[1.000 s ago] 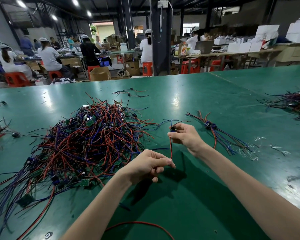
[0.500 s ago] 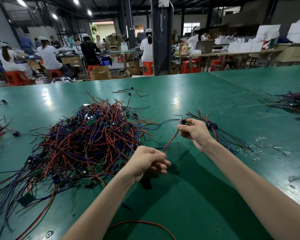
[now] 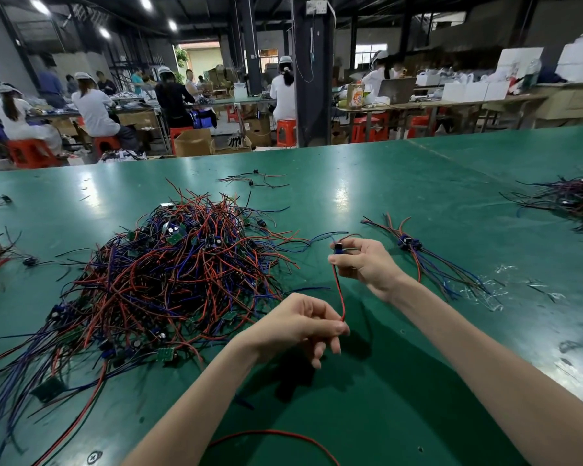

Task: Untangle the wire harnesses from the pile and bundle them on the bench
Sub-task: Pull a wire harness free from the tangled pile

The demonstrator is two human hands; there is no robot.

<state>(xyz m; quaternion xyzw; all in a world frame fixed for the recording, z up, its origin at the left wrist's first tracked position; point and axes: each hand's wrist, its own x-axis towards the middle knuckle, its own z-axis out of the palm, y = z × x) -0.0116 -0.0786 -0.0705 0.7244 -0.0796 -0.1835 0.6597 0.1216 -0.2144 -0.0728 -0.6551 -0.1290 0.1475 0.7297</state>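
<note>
While left hand (image 3: 297, 326) and right hand (image 3: 364, 260) pinch it, red wire (image 3: 339, 290) bows.

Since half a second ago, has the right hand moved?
Yes. The right hand, gripping the thin red wire, has shifted left, away from the small bundle of blue and red wires on the green bench.

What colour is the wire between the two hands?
The wire is red, seen best in the head view.

2 bare forearms reach forward; left grip (image 3: 297, 327) pinches with curled fingers, right grip (image 3: 364, 260) pinches higher, farther out.
</note>
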